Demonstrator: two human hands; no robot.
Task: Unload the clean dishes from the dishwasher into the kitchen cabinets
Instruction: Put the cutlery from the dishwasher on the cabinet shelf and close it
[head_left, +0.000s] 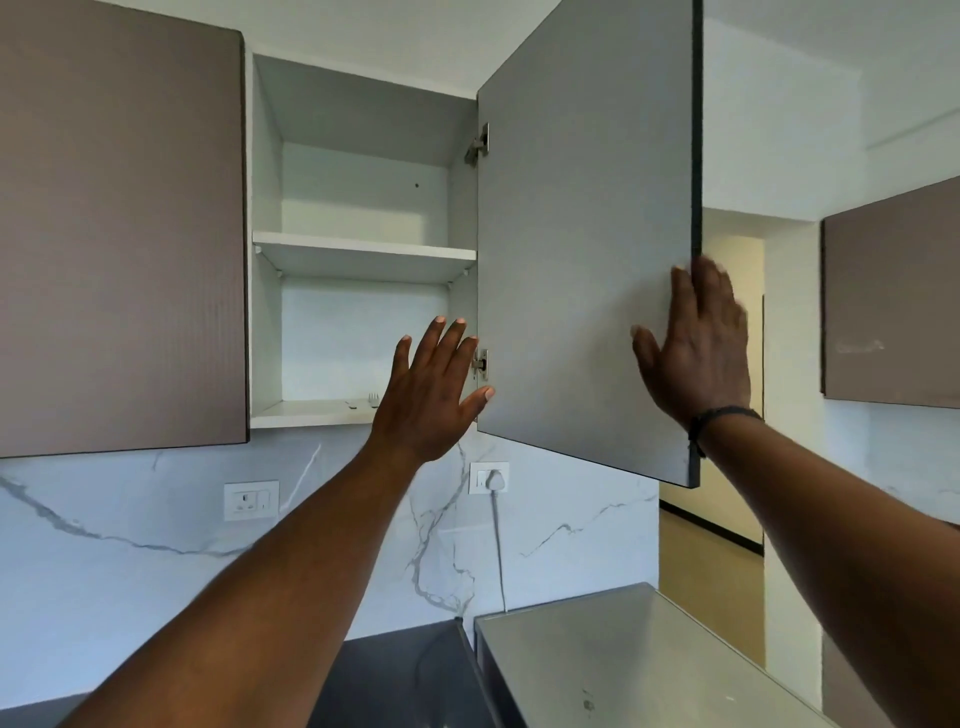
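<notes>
Head view: wall cabinet (358, 249), door (587, 249) swung open to the right; fork tines (373, 398) visible on its bottom shelf. Left hand (431, 395) raised before the opening, fingers spread, holding nothing. Right hand (696, 343) flat, fingers extended at the door's free edge; no legible writing.

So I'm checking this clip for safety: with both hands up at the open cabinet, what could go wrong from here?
1. The right hand lies on the free edge of the open cabinet door. If the door swings shut, the left hand, open near the lower hinge, might get pinched.
2. Small utensils, seemingly forks, lie near the front of the bottom shelf; a reaching hand could knock them off.
</notes>
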